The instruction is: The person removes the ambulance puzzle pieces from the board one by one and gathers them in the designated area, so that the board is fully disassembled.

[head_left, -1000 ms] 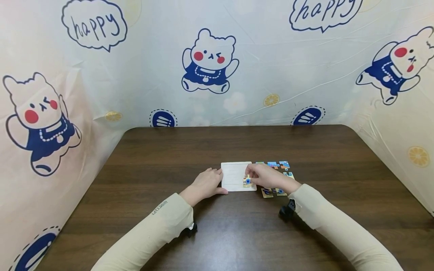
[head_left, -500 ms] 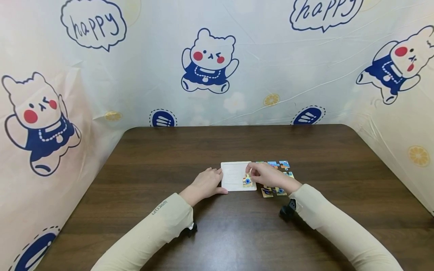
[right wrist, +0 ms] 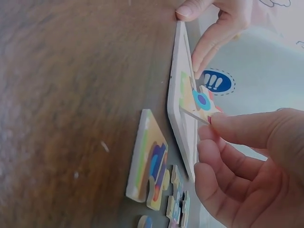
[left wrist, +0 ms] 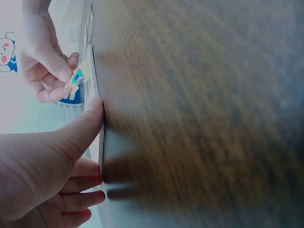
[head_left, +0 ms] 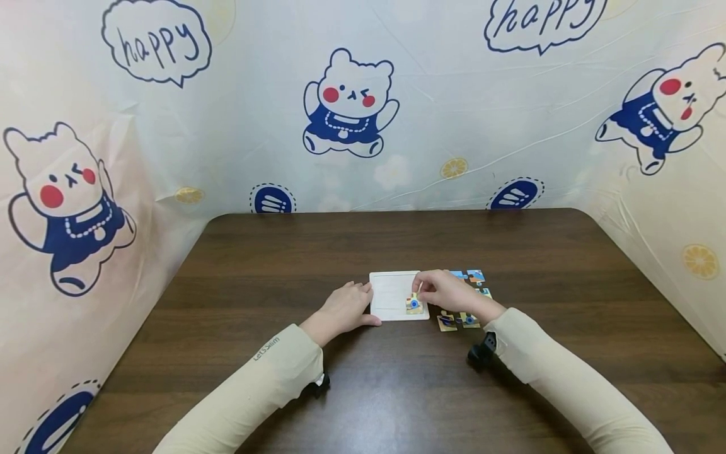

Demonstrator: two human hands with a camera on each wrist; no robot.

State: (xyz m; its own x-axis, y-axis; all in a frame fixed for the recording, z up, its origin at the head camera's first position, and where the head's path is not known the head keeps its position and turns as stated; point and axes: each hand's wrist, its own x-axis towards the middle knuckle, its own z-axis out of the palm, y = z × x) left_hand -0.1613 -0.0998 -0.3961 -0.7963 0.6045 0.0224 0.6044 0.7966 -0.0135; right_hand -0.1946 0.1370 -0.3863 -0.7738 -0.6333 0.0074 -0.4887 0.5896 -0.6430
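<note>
A white puzzle tray (head_left: 389, 296) lies on the brown table. My left hand (head_left: 344, 310) rests at its left side, thumb (left wrist: 94, 105) against the near edge and the other fingers fairly straight along the side. My right hand (head_left: 445, 291) is over the tray's right side and pinches a yellow puzzle piece with a blue ring (right wrist: 202, 99) between thumb and fingers. The piece is tilted, its lower edge at the tray's near right corner area and its upper part raised. The right hand hides part of the tray's right rim in the head view.
Several loose puzzle pieces lie right of the tray, among them a piece with dark blue shapes (head_left: 447, 322) near its corner and a blue one (head_left: 475, 275) farther back. The right forearm and hand cover some of them. A printed cloth (head_left: 351, 183) hangs behind the table.
The right hand has shifted very slightly right, with the pinched puzzle piece now less covered by its fingers. The left hand and the tray stay put.
</note>
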